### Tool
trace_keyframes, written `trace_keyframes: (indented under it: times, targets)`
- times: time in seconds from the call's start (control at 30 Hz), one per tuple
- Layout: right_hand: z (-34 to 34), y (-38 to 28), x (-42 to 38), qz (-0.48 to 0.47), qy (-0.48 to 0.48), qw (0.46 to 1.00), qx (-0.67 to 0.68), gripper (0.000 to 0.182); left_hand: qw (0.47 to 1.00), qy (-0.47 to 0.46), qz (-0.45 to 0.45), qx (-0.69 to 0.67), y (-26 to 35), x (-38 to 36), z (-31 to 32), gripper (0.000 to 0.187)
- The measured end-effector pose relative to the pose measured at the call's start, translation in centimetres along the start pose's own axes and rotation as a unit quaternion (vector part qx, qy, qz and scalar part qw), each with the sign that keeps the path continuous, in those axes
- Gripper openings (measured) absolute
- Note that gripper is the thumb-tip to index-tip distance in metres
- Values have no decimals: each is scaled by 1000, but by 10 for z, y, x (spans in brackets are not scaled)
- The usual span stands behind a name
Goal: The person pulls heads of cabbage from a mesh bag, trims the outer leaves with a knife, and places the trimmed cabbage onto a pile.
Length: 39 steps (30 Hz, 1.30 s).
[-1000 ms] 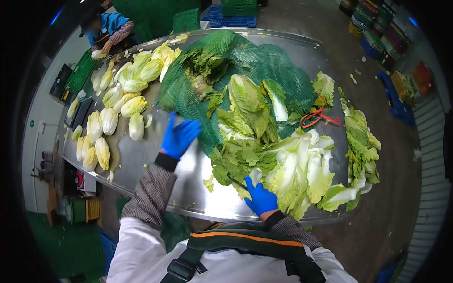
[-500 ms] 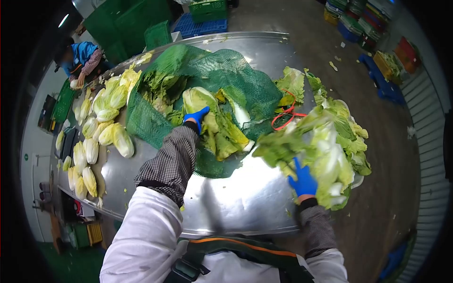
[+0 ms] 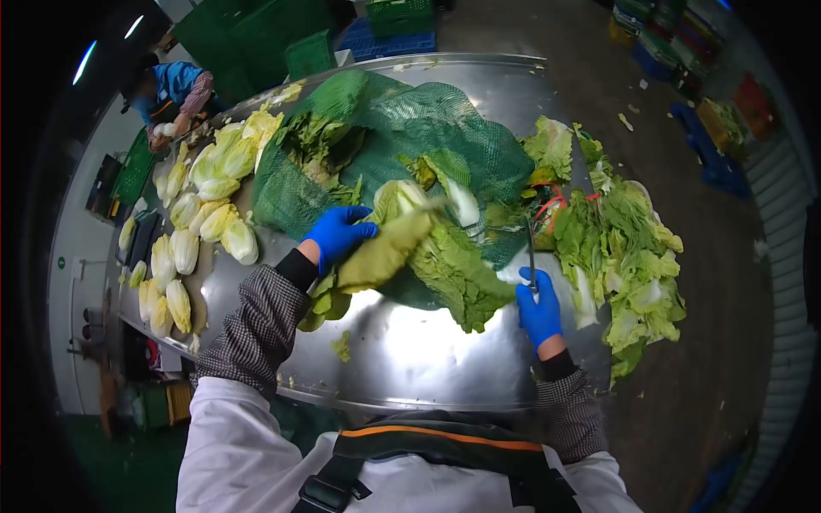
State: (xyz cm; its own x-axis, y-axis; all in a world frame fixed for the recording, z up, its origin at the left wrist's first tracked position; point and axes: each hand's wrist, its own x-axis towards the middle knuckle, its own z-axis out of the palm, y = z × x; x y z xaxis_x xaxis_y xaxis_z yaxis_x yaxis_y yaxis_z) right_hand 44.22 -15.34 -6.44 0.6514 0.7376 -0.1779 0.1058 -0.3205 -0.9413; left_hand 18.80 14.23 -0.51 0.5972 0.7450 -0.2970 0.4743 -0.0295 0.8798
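My left hand (image 3: 340,235), in a blue glove, grips the left side of a napa cabbage (image 3: 462,274). One of its yellow-green outer leaves (image 3: 389,248) is smeared by motion beside the fingers. The head lies tilted at the front edge of a green mesh sack (image 3: 342,94). In my right hand (image 3: 539,315), also gloved in blue, is a knife (image 3: 531,244) with its blade pointing away from me. The knife is apart from the cabbage, to its right. More leaves and a white stalk (image 3: 462,203) lie on the sack.
Trimmed yellow heads (image 3: 184,250) cover the left of the metal table (image 3: 436,376). Loose leaves (image 3: 641,291) are heaped along the right edge, near a red cord (image 3: 554,201). A co-worker (image 3: 178,90) in blue works at the far left. Crates (image 3: 389,43) stand behind.
My left hand has drawn back toward me, and the cabbage's outer leaves have shifted. My right hand has moved away from the leaf heap; the leaves that were blurred there now lie still.
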Motion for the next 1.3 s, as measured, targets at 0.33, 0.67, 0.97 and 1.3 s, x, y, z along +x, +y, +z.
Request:
trace_keyframes:
  times: [0.33, 0.67, 0.97, 1.3]
  targets:
    - [46, -2, 22, -72, -17, 997, -33, 46, 919, -43, -227, -318, -18, 62, 77, 58]
    - [79, -6, 4, 109, -90, 937, 319, 34, 979, 156, 96, -90, -20, 83, 127, 93]
    - [-13, 22, -27, 74, -23, 995, 64, 25, 943, -77, 225, 234, 1, -36, 137, 106]
    - [-9, -1, 4, -140, -10, 958, -252, 21, 959, -133, 204, 147, -19, -18, 144, 106]
